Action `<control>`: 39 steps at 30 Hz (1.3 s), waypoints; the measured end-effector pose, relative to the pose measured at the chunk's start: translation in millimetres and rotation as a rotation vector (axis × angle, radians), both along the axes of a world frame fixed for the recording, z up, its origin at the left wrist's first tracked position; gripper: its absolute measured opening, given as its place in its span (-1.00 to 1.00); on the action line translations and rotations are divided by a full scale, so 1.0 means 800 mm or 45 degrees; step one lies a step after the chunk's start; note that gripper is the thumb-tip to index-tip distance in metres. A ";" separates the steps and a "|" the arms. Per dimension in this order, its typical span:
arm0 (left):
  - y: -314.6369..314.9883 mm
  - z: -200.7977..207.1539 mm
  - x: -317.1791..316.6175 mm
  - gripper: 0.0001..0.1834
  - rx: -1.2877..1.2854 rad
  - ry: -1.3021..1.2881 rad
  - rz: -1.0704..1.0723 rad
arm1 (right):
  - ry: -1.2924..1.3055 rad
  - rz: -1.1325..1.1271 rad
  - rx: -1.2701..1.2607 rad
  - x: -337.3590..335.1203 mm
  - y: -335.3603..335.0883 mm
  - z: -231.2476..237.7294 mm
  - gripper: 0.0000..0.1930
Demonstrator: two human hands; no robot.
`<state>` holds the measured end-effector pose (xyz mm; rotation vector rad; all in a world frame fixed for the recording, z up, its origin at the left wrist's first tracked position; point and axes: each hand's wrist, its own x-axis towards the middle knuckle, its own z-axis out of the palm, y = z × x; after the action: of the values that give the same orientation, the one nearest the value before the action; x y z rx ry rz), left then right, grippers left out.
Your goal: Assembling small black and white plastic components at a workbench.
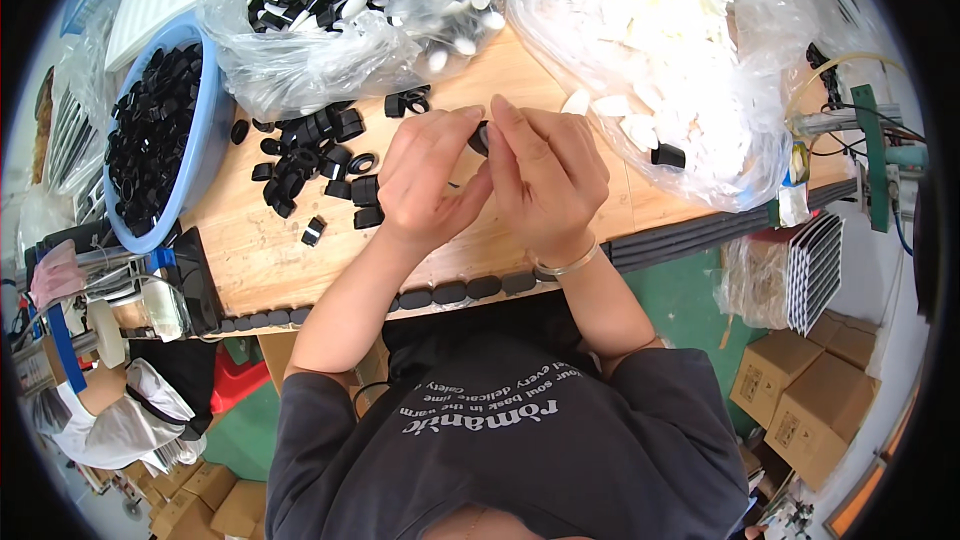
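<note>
Counter (250, 265): light wood top, small dark marks on surface; dark padded strip (483, 287) along front edge.
Blue basin (207, 135), oval, at left end, heaped with black parts.
Clear bag (310, 75), open, at back, black and white parts inside.
Second clear bag (550, 15), right, white parts inside.
Loose black pieces (300, 158), scattered between basin and left forearm; one set apart toward front.

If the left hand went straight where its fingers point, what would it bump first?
The left hand would probably bump the right hand; their fingers are close together by a small black piece, though depth is unclear.
</note>
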<state>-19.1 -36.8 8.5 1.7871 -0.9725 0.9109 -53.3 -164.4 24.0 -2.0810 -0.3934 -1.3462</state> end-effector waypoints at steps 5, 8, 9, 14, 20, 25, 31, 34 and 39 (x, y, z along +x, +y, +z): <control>0.002 -0.001 0.002 -0.46 -0.059 0.026 0.018 | 0.160 0.020 -0.114 -0.017 0.008 0.010 -0.57; 0.003 -0.001 0.002 -0.47 -0.065 0.032 0.012 | 0.189 -0.007 -0.128 -0.014 0.007 -0.003 -0.44; 0.003 0.000 0.002 -0.47 -0.064 0.043 -0.012 | 0.189 -0.007 -0.127 -0.013 0.005 -0.007 -0.44; -0.001 0.000 0.000 -0.48 -0.104 0.037 0.013 | 0.218 0.063 -0.104 -0.019 0.011 0.003 -0.39; 0.000 0.003 0.000 -0.50 -0.133 0.110 0.017 | 0.178 -0.049 -0.096 -0.015 0.006 -0.009 -0.49; 0.004 0.001 -0.002 -0.50 -0.087 0.074 0.030 | 0.094 0.033 -0.055 -0.010 0.002 0.004 -0.66; 0.002 0.004 -0.002 -0.47 -0.077 0.041 -0.001 | -0.060 0.013 -0.013 -0.001 -0.006 0.004 -0.70; 0.003 0.002 -0.002 -0.47 -0.088 0.042 -0.006 | -0.067 -0.023 -0.110 -0.011 -0.007 0.005 -0.72; 0.006 -0.001 -0.001 -0.48 -0.106 0.053 -0.013 | -0.067 -0.024 -0.258 -0.014 -0.007 0.006 -0.74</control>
<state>-20.0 -32.2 8.0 1.7229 -0.9042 0.8920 -64.8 -169.9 28.8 -2.2211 -0.5548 -1.4249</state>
